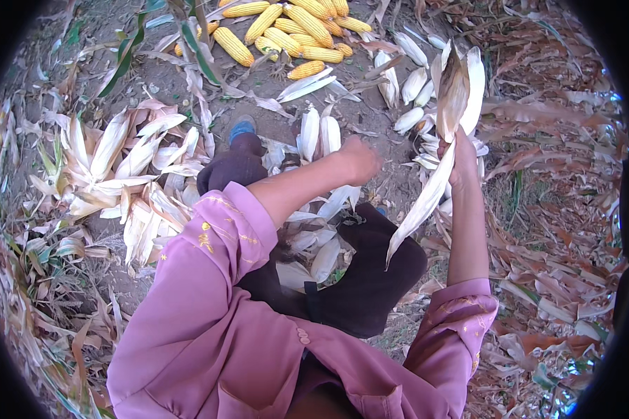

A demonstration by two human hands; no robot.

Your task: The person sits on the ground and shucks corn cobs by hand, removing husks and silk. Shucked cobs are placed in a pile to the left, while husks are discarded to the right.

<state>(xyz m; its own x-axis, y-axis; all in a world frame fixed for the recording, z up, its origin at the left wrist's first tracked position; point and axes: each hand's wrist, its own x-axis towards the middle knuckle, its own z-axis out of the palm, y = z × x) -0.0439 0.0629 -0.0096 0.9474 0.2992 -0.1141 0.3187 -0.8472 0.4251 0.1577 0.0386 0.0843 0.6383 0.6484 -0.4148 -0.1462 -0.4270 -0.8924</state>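
My right hand [459, 157] is closed around the base of opened, pale corn husks [453, 97]; one long husk leaf hangs down from it towards my knee. Whether a cob is inside these husks cannot be told. My left hand [360, 160] is blurred, in front of my legs, with its fingers curled; whether it holds anything does not show. Just beyond it, ears of corn in pale husks [310, 133] stand between my feet. Bare yellow corn cobs [306, 26] lie heaped on the soil at the top.
A large pile of stripped husks [110, 152] lies at the left. Several husked ears [413, 86] lie at the upper right, beside dry leaf litter [545, 209]. A green-leaved corn stalk [199, 52] juts in at the upper left. More husks [325, 259] lie between my legs.
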